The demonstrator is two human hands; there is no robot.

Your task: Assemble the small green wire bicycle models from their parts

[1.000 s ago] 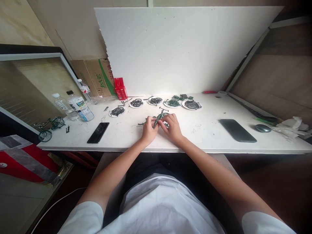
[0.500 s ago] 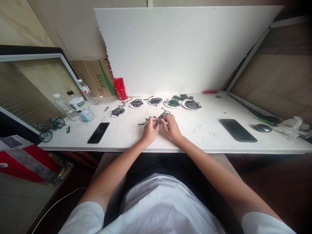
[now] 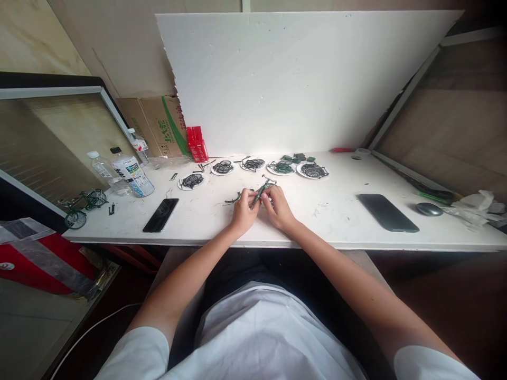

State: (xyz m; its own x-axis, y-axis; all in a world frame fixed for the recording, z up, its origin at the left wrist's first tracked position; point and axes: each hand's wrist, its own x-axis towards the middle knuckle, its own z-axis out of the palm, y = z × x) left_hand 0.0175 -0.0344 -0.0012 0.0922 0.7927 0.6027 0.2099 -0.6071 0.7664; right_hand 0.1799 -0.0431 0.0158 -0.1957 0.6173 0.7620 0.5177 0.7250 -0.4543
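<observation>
Between my two hands, near the table's front edge, is a small green model bicycle frame (image 3: pixel 259 193) with thin handlebars pointing away from me. My left hand (image 3: pixel 244 212) grips it from the left, fingers closed. From the right, my right hand (image 3: pixel 279 209) pinches it as well, thumb and fingers drawn together. Fingers cover much of the frame's lower part. Just left of my left hand lies a green curved part (image 3: pixel 233 200) on the white table (image 3: pixel 317 221). Several small plates beyond my hands hold dark wheels (image 3: pixel 224 167), black pieces (image 3: pixel 312 170) and green frame parts (image 3: pixel 281 167).
At far left stands an assembled model bicycle (image 3: pixel 85 205), near several plastic bottles (image 3: pixel 133 174). A phone (image 3: pixel 160 215) lies left of my hands; a larger dark phone (image 3: pixel 388 212) and a mouse (image 3: pixel 429 209) lie right. A red box (image 3: pixel 197 144) and white board (image 3: pixel 301 84) stand behind.
Almost nothing differs. Both hands stay on the model bicycle frame in the same place, with only a slight shift of the right fingers and of the camera view.
</observation>
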